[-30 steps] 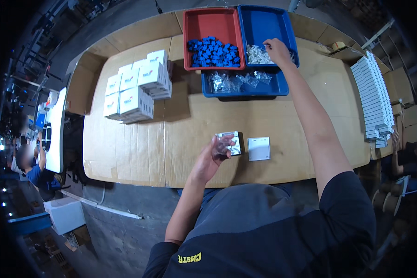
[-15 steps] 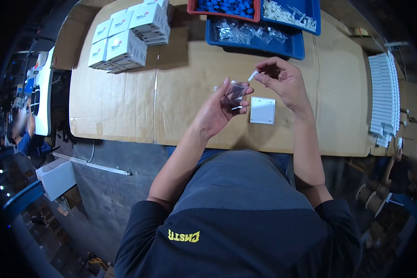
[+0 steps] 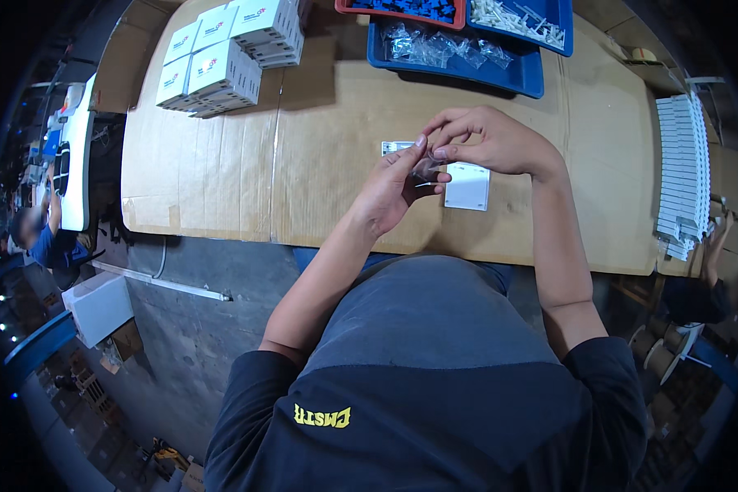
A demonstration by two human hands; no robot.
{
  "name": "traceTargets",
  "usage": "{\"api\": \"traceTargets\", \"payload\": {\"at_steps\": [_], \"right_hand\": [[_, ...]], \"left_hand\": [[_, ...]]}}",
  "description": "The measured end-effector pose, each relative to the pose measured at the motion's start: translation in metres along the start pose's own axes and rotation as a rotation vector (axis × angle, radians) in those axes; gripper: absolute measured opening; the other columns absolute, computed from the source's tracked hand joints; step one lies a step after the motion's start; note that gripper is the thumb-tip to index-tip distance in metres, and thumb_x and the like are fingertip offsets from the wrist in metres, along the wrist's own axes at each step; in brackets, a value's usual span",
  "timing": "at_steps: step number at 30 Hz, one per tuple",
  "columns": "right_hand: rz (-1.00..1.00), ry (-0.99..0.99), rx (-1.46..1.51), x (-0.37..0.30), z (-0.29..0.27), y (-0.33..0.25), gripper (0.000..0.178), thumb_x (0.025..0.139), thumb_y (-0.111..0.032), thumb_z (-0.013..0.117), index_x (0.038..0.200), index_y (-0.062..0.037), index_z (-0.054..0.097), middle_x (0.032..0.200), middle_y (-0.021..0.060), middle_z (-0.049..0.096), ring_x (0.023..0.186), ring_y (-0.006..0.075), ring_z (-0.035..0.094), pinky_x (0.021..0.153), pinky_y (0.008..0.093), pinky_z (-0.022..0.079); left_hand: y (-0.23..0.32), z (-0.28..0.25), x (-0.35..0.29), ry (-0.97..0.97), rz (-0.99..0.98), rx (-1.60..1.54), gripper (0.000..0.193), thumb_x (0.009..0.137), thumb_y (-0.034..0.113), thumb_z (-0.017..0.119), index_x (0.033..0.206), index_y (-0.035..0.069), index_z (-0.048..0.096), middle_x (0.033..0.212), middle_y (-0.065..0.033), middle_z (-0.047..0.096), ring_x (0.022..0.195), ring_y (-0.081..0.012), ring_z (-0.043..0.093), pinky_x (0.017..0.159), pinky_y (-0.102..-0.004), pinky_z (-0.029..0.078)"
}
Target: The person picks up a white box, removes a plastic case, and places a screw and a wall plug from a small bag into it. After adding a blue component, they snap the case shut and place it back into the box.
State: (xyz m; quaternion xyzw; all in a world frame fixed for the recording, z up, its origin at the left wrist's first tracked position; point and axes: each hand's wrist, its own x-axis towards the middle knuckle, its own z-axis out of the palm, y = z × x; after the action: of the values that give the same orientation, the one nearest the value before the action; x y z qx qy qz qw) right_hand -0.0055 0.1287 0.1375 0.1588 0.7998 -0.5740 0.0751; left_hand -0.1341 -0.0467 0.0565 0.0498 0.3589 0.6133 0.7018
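My left hand (image 3: 385, 195) is closed on a small clear plastic bag (image 3: 425, 170), held above the cardboard-covered table. My right hand (image 3: 504, 146) meets it from the right, its thumb and fingertips bent together at the bag's upper edge. What those right fingertips hold is hidden. Just below the hands a square white plate (image 3: 467, 193) lies flat on the cardboard, its top edge partly covered by my fingers. Behind my left fingertips a white piece with dark markings (image 3: 394, 148) shows only in part.
Stacked white boxes (image 3: 221, 66) stand at the far left. At the back are a red tray (image 3: 402, 14) of blue parts, a blue tray of white plugs (image 3: 517, 23) and a blue tray of clear bags (image 3: 500, 78). White parts (image 3: 682, 176) line the right edge. Other people work at both sides.
My right hand has moved left to the bag, fingertips now against it. The small white plug it pinched before is out of sight. My left hand stays nearly in place.
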Motion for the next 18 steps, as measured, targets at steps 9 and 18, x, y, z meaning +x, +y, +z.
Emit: {"api": "traceTargets", "payload": {"at_steps": [9,18], "right_hand": [[-0.025,-0.085,0.089,0.003,0.006,0.012,0.04,0.11,-0.032,0.055,0.122,0.0037,0.07,0.118,0.0055,0.071,0.099,0.0133,0.064,0.088,0.0289,0.051],[0.004,-0.081,0.145,0.004,0.017,0.012,0.042,0.109,-0.034,0.056,0.118,0.004,0.07,0.108,0.0031,0.069,0.095,0.0129,0.062,0.087,0.0284,0.05]], "left_hand": [[0.003,-0.001,0.0,-0.04,0.023,0.039,0.042,0.111,0.044,0.045,0.125,0.008,0.062,0.112,-0.0092,0.074,0.097,-0.0207,0.072,0.084,-0.0376,0.058],[0.005,0.004,0.001,-0.034,0.032,0.061,0.043,0.111,0.045,0.045,0.119,0.007,0.064,0.104,-0.0088,0.073,0.097,-0.0221,0.072,0.083,-0.0379,0.059]]}}
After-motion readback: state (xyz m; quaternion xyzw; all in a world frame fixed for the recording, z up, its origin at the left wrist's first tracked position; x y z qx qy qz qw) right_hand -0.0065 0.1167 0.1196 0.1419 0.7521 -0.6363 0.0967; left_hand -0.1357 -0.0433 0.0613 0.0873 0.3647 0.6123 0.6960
